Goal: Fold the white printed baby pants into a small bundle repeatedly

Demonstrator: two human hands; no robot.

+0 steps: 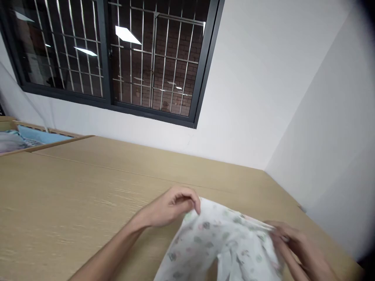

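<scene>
A pair of white pants [211, 230] with a small green, pink and dark print is stretched between my hands at the waistband. My left hand [180, 205] pinches the top left corner of the waistband, fingers closed. At the opposite corner, my right hand [295, 242] grips the cloth; it is somewhat blurred by motion. The two legs hang toward the lower edge of the view, with a narrow gap between them. Their lower ends are out of view.
Beneath the pants lies a broad light-wood surface [73, 203] with a seam along it. At far left is a wood-edged bed or box with blue cloth [43, 136]. A barred, dark-framed window [152, 58] and white walls [249, 78] stand behind.
</scene>
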